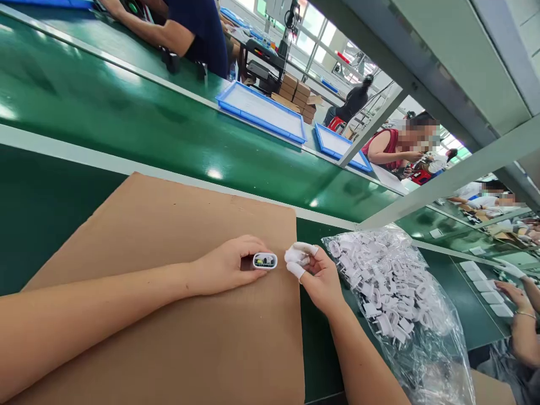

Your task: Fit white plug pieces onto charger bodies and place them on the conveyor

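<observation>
My left hand (236,264) is closed round a small white oval housing (265,261), whose open end faces me and shows electronic parts inside. Brown cardboard (181,326) lies beneath that hand. Just right of the housing, apart from it, is my right hand (318,275), with white covers on its fingertips. Those fingers are curled together, and whatever may be between them is too small to make out. A clear plastic bag (392,281) full of small white plastic parts lies to the right of my right hand.
Beyond the cardboard runs a green conveyor belt (169,152) with a pale rail. Blue-edged trays (261,112) stand on its far side. A metal frame (382,126) slants overhead at right. Co-workers sit across the belt and at the right edge, near white pieces (485,287).
</observation>
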The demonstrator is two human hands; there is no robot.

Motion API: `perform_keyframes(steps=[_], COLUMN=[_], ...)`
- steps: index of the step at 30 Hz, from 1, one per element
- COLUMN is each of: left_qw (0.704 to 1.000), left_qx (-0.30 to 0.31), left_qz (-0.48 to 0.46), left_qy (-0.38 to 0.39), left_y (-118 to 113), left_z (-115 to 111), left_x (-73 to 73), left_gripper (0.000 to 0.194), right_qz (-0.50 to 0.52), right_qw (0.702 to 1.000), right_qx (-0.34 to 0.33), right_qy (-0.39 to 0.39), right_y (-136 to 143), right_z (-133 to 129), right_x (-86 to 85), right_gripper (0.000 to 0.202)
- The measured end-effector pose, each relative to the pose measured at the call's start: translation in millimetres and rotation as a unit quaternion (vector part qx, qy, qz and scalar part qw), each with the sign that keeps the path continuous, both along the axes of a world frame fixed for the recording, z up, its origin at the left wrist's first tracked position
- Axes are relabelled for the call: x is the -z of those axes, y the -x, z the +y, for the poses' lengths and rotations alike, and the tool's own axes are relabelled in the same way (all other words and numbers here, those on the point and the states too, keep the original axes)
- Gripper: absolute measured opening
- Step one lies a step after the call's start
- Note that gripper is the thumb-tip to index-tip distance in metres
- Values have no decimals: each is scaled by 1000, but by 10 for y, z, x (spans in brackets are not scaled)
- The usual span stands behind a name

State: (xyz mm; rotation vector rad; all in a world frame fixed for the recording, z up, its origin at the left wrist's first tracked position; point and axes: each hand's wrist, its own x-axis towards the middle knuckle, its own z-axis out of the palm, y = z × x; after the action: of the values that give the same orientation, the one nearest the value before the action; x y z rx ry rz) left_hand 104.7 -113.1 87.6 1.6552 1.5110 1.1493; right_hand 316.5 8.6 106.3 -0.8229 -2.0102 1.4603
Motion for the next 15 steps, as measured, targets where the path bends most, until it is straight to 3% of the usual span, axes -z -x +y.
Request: perform_keyframes(steps=[3, 6, 8, 15], left_qw=[999, 1000, 999, 997], left_qx=[37, 25, 37, 47], left_qz=[-1, 0, -1, -19], left_qy=[-4, -5, -20, -57], left_y=[19, 21, 16, 5], left_z=[0, 6, 14, 24], left_x=[-26, -9, 21, 90], left_gripper=[30, 31, 25, 20], right_qz=[9, 14, 19, -33], right_qw=[1000, 990, 976, 919], right_qx=[7, 43, 32, -27], right_qy=[9, -130, -213, -391], right_y=[25, 74, 118, 236], right_z=[-18, -113, -201, -377], right_x=[-24, -87, -113, -71], right_gripper=[33, 16, 9, 19])
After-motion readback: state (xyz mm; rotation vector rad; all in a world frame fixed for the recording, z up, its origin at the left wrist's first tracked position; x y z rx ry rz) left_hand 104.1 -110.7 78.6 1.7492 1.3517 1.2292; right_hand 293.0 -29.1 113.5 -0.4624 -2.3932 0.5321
